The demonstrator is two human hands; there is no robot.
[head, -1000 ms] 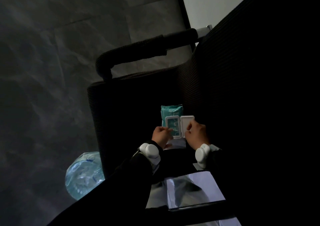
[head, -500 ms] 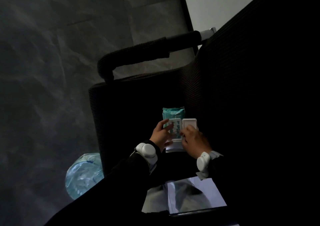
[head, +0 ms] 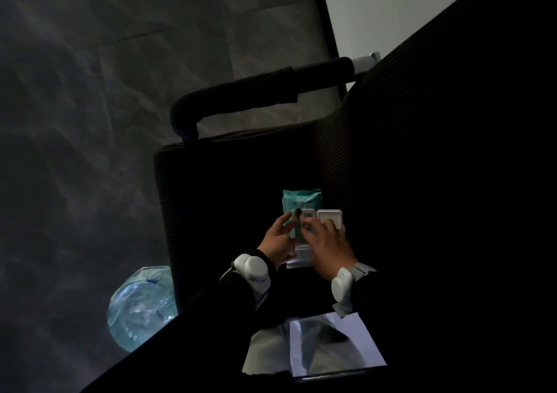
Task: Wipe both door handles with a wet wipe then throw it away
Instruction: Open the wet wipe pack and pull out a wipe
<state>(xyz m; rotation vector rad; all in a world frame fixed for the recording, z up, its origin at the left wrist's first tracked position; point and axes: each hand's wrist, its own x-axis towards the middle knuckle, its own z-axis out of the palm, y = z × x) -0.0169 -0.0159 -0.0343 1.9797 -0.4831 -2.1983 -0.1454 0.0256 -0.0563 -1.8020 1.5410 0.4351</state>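
Observation:
A teal wet wipe pack (head: pixel 301 201) lies on the dark seat of a chair, its white flip lid (head: pixel 330 216) folded open to the right. My left hand (head: pixel 275 242) holds the pack by its left side, fingers reaching up along the edge. My right hand (head: pixel 330 248) lies over the pack's lower right. Its bent fingertips sit at the open dispenser hole and are blurred, so I cannot tell whether they pinch a wipe. No door handle is in view.
The dark woven chair (head: pixel 241 181) has a padded armrest (head: pixel 256 91) at the far side and a tall back on the right. A large clear water bottle (head: pixel 141 305) stands on the grey tiled floor at the lower left. A shiny sheet (head: pixel 331 344) lies near me.
The lid was open throughout. My right hand has moved left from the lid onto the dispenser hole, and my left fingers have stretched up along the pack's edge.

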